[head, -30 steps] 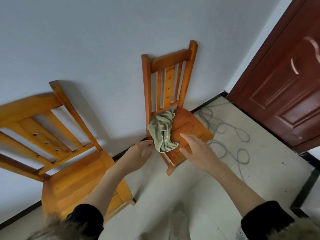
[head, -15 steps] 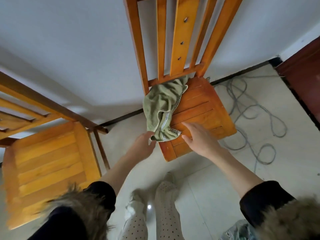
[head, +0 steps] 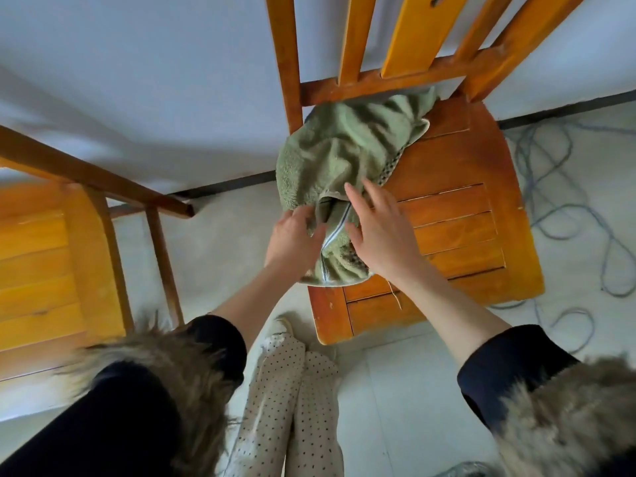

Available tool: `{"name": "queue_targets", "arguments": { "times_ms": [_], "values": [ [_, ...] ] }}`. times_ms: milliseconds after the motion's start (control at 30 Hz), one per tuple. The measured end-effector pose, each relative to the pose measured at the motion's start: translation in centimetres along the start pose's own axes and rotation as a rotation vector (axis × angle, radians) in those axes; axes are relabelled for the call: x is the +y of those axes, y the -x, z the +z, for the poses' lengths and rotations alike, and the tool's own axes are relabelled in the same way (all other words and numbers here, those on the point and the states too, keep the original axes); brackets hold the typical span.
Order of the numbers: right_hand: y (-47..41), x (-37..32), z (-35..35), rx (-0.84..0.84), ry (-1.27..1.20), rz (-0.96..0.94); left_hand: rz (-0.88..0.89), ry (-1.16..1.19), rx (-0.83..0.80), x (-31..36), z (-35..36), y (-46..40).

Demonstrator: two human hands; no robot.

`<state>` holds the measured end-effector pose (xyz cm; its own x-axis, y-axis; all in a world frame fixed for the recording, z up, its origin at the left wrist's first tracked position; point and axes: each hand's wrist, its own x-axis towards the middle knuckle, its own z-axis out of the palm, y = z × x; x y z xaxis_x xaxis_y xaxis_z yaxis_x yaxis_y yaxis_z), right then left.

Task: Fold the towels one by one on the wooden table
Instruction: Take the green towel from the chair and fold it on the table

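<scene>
- One second wooden chair (head: 41,256) stands at the left, well apart from both hands; only its seat and part of its back show.
- The left hand (head: 292,241) lies at the towel's near left edge, fingers curled into the cloth, seemingly gripping a fold.
- One green towel (head: 339,173) lies crumpled on the left half of the wooden chair seat (head: 457,215), spilling over the seat's left edge. Its long axis runs from the near-left edge towards the far corner under the back rail.
- The right hand (head: 380,232) rests on the towel's near end with fingers spread and nearly straight, gripping nothing I can make out.
- Both hands touch the towel's near end; the bulk lies beyond them, towards the chair back.
- One grey cable (head: 564,215) loops on the floor, right of the seat.
- No wooden table is in view.
</scene>
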<state>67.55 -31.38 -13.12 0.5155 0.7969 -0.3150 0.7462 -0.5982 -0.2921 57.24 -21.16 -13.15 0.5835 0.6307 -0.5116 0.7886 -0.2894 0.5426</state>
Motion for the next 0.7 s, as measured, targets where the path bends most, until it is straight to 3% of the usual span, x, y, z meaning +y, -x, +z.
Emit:
{"name": "queue_targets", "arguments": {
  "times_ms": [333, 500, 700],
  "values": [
    [-2.3, -0.2, -1.8, 0.232, 0.005, -0.003, 0.046, 0.32, 0.096, 2.3, -3.0, 0.4],
    [-1.3, -1.5, -7.8, 0.262, -0.387, 0.048, 0.128, 0.303, 0.091, 5.8, -8.2, 1.4],
    [1.3, -3.6, -18.3, 0.415, -0.318, -0.059, 0.302, 0.236, 0.082, 10.4, -16.4, 5.3]
  ]
}}
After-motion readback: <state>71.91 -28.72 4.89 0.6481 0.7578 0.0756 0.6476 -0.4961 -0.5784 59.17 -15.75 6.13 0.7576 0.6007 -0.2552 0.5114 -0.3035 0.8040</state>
